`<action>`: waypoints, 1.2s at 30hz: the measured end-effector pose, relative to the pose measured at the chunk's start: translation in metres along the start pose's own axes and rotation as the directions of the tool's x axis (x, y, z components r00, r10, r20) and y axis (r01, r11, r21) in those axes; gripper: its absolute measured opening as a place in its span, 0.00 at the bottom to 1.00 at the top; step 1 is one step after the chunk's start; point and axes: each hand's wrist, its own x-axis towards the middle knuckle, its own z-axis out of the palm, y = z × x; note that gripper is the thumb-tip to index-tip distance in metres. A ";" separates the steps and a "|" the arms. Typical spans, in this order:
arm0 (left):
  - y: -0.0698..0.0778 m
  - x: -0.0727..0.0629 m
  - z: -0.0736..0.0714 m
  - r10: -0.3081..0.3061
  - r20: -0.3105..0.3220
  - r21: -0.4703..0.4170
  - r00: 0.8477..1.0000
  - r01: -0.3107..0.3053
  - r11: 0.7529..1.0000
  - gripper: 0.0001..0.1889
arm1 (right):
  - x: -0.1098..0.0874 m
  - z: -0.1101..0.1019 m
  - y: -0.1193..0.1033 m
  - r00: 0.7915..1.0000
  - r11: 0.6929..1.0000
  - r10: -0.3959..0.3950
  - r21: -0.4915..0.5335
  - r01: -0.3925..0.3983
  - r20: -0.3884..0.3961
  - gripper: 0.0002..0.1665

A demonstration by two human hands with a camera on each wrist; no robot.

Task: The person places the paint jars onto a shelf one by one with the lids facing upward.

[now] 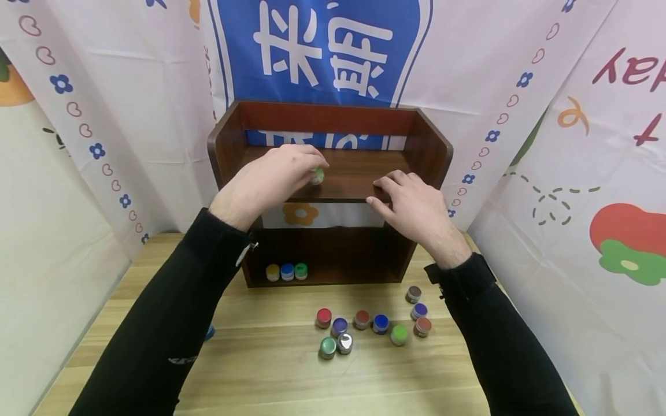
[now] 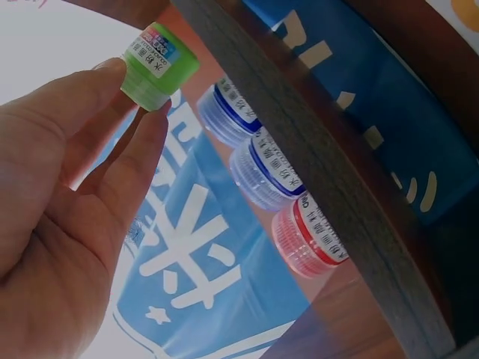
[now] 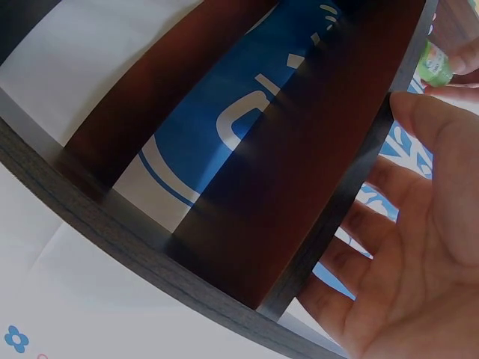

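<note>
My left hand (image 1: 278, 176) pinches a small green paint jar (image 2: 159, 67) between thumb and fingertips, just over the upper shelf (image 1: 354, 173) of a dark brown wooden rack. In the left wrist view, two blue-banded paint jars (image 2: 266, 172) and a red-banded paint jar (image 2: 308, 235) stand in a row on that shelf. From the head, my left hand hides them. My right hand (image 1: 413, 208) rests at the upper shelf's front edge toward the right, its thumb touching the edge (image 3: 352, 179) and its fingers extended over the shelf.
On the lower shelf at left stand yellow, blue and green jars (image 1: 287, 272). Several more jars, including a red jar (image 1: 324, 318) and a bright green jar (image 1: 399, 335), are scattered on the wooden table (image 1: 270, 375) before the rack. A blue object (image 1: 210, 332) peeks past my left sleeve.
</note>
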 end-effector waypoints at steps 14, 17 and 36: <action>-0.015 0.018 0.002 -0.031 0.048 -0.021 0.998 0.032 0.999 0.19 | -0.001 0.000 -0.001 1.000 1.000 -0.002 0.003 0.002 -0.008 0.37; -0.016 0.020 0.004 -0.035 0.059 -0.029 0.998 0.036 0.999 0.19 | -0.001 0.000 -0.001 1.000 1.000 -0.005 0.001 0.005 -0.011 0.37; -0.012 0.023 0.009 -0.096 0.128 0.016 0.987 0.094 0.995 0.24 | -0.001 0.000 0.000 1.000 1.000 -0.004 -0.002 0.004 -0.010 0.38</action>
